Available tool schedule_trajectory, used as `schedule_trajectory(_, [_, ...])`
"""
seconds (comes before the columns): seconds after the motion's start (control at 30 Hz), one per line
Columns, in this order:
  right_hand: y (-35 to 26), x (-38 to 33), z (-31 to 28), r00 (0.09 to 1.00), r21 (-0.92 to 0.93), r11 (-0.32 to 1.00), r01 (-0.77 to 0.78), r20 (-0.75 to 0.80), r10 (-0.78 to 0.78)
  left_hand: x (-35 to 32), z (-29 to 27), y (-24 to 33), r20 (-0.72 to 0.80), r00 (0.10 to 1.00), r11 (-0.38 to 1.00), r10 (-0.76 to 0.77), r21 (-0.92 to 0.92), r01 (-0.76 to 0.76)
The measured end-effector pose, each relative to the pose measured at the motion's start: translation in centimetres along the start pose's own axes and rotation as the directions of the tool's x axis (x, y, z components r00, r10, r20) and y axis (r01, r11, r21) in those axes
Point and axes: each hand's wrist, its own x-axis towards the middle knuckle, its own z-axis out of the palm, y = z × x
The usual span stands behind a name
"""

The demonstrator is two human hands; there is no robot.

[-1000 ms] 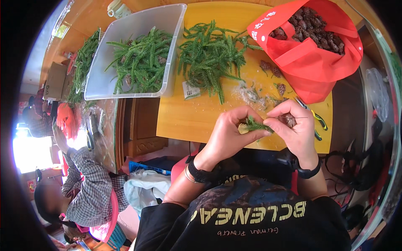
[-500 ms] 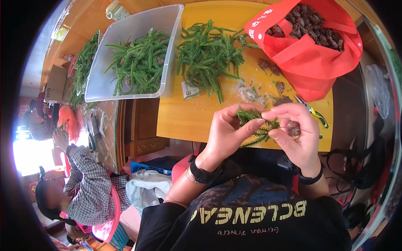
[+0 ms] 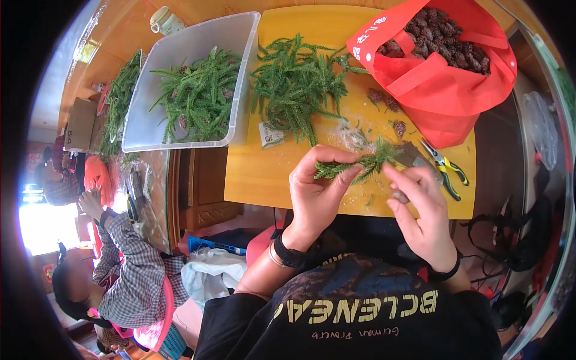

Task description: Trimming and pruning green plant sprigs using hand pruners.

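The left hand (image 3: 313,191) pinches a green sprig (image 3: 377,161), but the right hand (image 3: 429,221) has thumb and forefinger spread, its hold unclear, so the half-hidden cone (image 3: 400,195) could drop if unsupported.

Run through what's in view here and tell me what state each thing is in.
Left hand, pinching an evergreen sprig
Right hand, thumb and forefinger apart; grip on the partly hidden brown cone unclear
Pliers, lying with handles spread
Red bag, open, heaped with pine cones
Clear plastic bin, uncovered, partly filled
Evergreen pile, loose, tangled
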Motion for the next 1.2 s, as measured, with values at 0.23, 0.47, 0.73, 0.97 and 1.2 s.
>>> schedule_trajectory(0.23, [0.9,0.3,1.5,0.986,-0.068,0.997,0.021,-0.163,-0.032,0.1,0.3,-0.2,-0.026,0.991,0.991,0.131,0.041,-0.13])
schedule_trajectory(0.47, [0.6,1.0,2.3,0.967,0.112,0.993,0.036,-0.256,-0.006,0.1,0.4,0.2,0.052,0.985,0.966,0.164,0.194,-0.171])
schedule_trajectory(0.73, [-0.1,2.0,1.2,0.991,-0.01,1.0,0.029,-0.132,-0.03,0.1,0.3,0.8,0.082,0.992,0.968,0.1,0.222,-0.116])
schedule_trajectory(0.97, [-0.5,2.2,1.8,0.982,0.065,0.998,-0.019,-0.185,0.03,0.3,0.1,1.5,0.116,0.993,0.977,-0.025,0.215,-0.001])
schedule_trajectory(1.2, [-0.6,2.2,1.3,0.996,-0.027,0.999,-0.017,-0.09,0.014,0.4,-0.4,1.3,0.136,0.988,0.99,-0.069,0.134,0.051])
